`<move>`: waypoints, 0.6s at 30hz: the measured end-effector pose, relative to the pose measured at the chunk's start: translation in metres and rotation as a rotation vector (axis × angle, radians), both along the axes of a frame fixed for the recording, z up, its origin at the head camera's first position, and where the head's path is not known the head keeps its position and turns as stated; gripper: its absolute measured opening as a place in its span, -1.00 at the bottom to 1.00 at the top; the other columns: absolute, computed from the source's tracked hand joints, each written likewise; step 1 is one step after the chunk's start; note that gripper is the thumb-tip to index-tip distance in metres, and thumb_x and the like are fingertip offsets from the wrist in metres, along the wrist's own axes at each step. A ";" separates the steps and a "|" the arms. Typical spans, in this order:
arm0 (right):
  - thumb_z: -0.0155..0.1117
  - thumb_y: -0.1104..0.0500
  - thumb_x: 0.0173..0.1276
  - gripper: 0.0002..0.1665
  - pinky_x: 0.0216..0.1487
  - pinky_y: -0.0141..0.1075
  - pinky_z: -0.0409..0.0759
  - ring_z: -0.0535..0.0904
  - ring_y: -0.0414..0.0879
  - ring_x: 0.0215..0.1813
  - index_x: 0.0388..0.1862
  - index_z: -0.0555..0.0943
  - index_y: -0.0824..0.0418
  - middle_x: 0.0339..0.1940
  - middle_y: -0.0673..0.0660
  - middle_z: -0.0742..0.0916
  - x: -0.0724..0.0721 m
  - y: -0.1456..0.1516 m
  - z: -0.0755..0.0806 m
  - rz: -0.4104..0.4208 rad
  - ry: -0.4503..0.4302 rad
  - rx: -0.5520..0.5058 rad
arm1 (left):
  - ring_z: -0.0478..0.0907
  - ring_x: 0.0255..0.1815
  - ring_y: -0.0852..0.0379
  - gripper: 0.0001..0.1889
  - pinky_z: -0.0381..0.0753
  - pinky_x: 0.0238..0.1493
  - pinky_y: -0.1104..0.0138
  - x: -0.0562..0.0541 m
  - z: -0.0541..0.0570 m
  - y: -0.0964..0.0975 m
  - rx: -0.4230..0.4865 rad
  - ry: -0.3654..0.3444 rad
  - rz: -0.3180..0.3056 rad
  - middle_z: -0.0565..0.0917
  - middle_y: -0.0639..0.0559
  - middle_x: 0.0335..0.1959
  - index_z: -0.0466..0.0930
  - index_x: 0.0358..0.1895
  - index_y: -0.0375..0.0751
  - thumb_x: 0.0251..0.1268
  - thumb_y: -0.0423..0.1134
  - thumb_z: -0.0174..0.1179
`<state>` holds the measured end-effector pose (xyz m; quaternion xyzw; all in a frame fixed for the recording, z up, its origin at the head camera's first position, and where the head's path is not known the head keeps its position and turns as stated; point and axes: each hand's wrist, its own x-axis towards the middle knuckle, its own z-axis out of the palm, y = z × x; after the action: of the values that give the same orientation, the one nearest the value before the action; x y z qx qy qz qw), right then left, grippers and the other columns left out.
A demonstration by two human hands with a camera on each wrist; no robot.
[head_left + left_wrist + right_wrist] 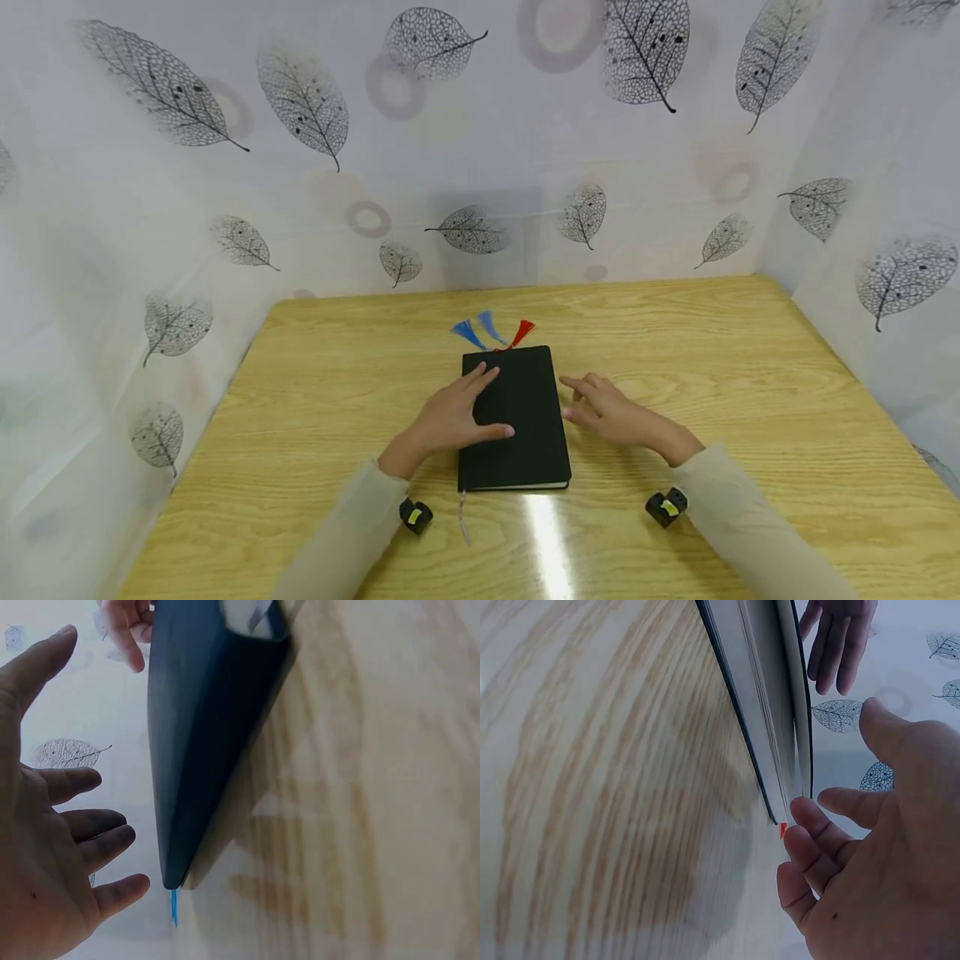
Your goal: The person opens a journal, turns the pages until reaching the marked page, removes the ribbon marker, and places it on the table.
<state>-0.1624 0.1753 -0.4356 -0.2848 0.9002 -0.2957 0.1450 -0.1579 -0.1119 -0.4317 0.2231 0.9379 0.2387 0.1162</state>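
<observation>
A closed black notebook (pixel 525 417) lies on the wooden table, its spine (pixel 202 742) to the left. Over the left part of its cover is my left hand (pixel 453 417), fingers spread and gripping nothing; the left wrist view shows them apart from the cover. My right hand (pixel 611 412) is beside the right edge, fingers loosely bent and thumb apart. In the right wrist view its fingertips are near the page edges (pixel 761 697), where a narrow gap shows under the top cover (pixel 802 690). Blue tassels (pixel 468 333) and a red tassel (pixel 524 332) stick out past the top edge.
A thin pale ribbon (pixel 464 521) trails from the notebook's lower left corner. Light reflects off the wooden table (pixel 750 375) in front of the notebook. White leaf-print cloth (pixel 480 150) hangs behind the table and at both sides. Each sleeve cuff has a small black device (pixel 666 507).
</observation>
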 end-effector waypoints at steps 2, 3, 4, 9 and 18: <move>0.04 -0.05 0.51 -0.25 -0.13 -0.26 0.31 0.31 -0.08 -0.14 0.44 0.20 0.43 -0.12 0.14 0.51 0.000 0.000 0.000 -0.004 -0.008 0.010 | 0.17 0.49 -0.21 -0.04 0.30 0.32 -0.14 0.001 -0.001 0.002 0.002 -0.007 -0.007 0.05 -0.07 0.56 0.07 0.53 0.03 0.11 0.31 0.24; 0.04 -0.05 0.50 -0.24 -0.14 -0.27 0.31 0.32 -0.09 -0.14 0.43 0.20 0.45 -0.13 0.13 0.52 0.000 0.000 0.000 0.000 -0.010 0.012 | 0.17 0.49 -0.20 -0.05 0.32 0.32 -0.12 0.001 -0.002 0.002 0.000 -0.009 -0.010 0.06 -0.07 0.56 0.08 0.53 0.03 0.11 0.31 0.24; 0.06 -0.05 0.49 -0.23 -0.14 -0.28 0.32 0.32 -0.09 -0.14 0.43 0.20 0.46 -0.14 0.12 0.52 0.000 0.000 0.000 0.002 -0.016 0.014 | 0.18 0.49 -0.20 -0.05 0.32 0.32 -0.12 0.001 -0.003 0.003 -0.001 -0.012 -0.014 0.07 -0.07 0.56 0.08 0.52 0.03 0.11 0.31 0.24; 0.10 -0.05 0.47 -0.22 -0.11 -0.26 0.35 0.36 -0.10 -0.13 0.42 0.22 0.47 -0.16 0.09 0.55 0.000 -0.001 -0.003 0.020 -0.023 0.010 | 0.20 0.48 -0.20 -0.05 0.32 0.31 -0.13 0.001 -0.005 0.004 -0.007 -0.025 -0.019 0.10 -0.07 0.55 0.12 0.51 0.04 0.08 0.32 0.26; 0.16 -0.02 0.43 -0.20 -0.02 -0.16 0.39 0.38 -0.05 -0.05 0.45 0.19 0.42 -0.11 0.11 0.56 0.000 -0.002 -0.005 0.014 -0.047 0.000 | 0.25 0.45 -0.19 -0.03 0.28 0.34 -0.13 -0.002 -0.010 0.005 -0.055 0.005 -0.042 0.18 -0.09 0.52 0.17 0.49 0.04 0.02 0.35 0.29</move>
<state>-0.1624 0.1736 -0.4410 -0.2839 0.8946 -0.3014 0.1683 -0.1601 -0.1070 -0.4416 0.2401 0.9395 0.2097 0.1252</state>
